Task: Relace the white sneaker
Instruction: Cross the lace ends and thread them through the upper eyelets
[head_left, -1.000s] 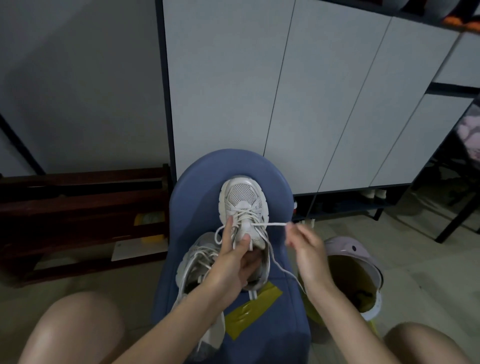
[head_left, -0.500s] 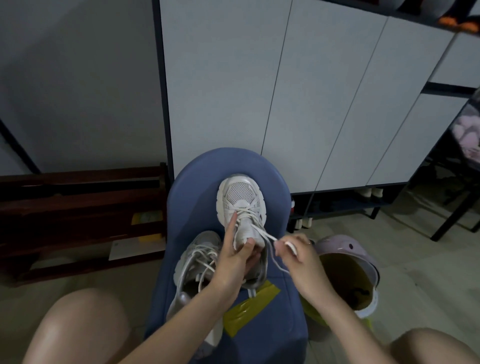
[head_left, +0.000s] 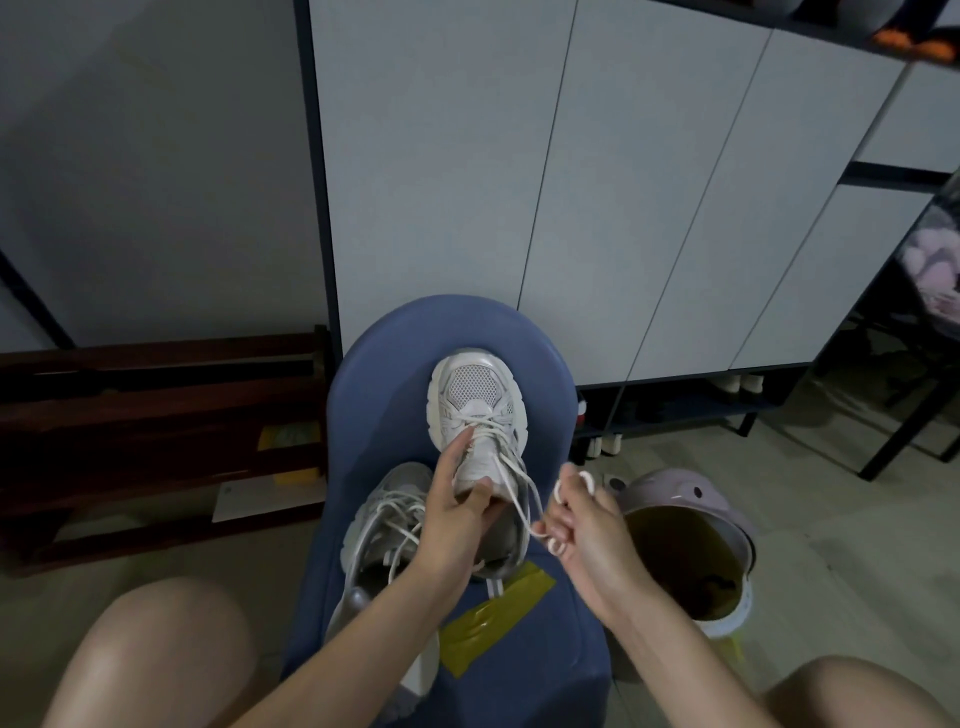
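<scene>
Lace (head_left: 519, 486) in right hand (head_left: 582, 525); white sneaker (head_left: 480, 415) in left hand (head_left: 457, 525); markings perhaps unreadable

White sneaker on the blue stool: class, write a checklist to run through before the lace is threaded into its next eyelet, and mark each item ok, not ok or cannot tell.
1. White mesh-toed sneaker steadied: left hand grips its tongue and collar. Ok.
2. White cord lace held: right hand pinches it. Ok.
3. Lace tip free to thread: hidden among the fingers. Cannot tell.
4. Next eyelet in sight: left hand covers it. Cannot tell.
5. Sneaker rests on the rounded blue stool. Ok.
6. Second grey-white sneaker apart: touching. Not ok.
</scene>
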